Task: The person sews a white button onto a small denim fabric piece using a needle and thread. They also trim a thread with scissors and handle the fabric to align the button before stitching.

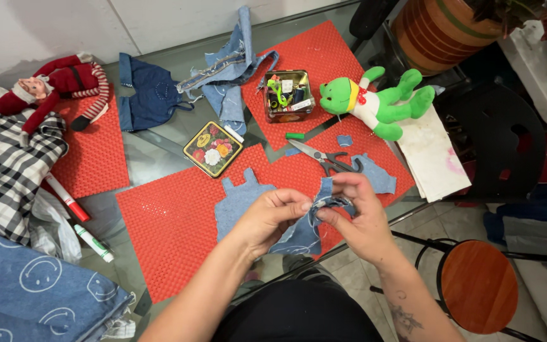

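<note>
My left hand (268, 218) and my right hand (359, 218) meet over the front of a red placemat (172, 234), both pinching a small piece of light blue denim (324, 204) between the fingertips. The cloth hangs down from the hands to the mat's front edge. Just left of it lies a flat denim cut-out shaped like a small garment (238, 199). Grey-handled scissors (327, 159) lie closed on the mat a little beyond my right hand, with small denim scraps (378, 177) beside them.
On the glass table: an open sewing tin (288, 96), its flowered lid (213, 149), a green plush frog (378, 101), a red elf doll (52, 85), dark and light denim pieces (153, 95), markers (77, 212), checked cloth (4, 171), smiley-print denim (33, 297). A wooden stool (479, 285) stands at right.
</note>
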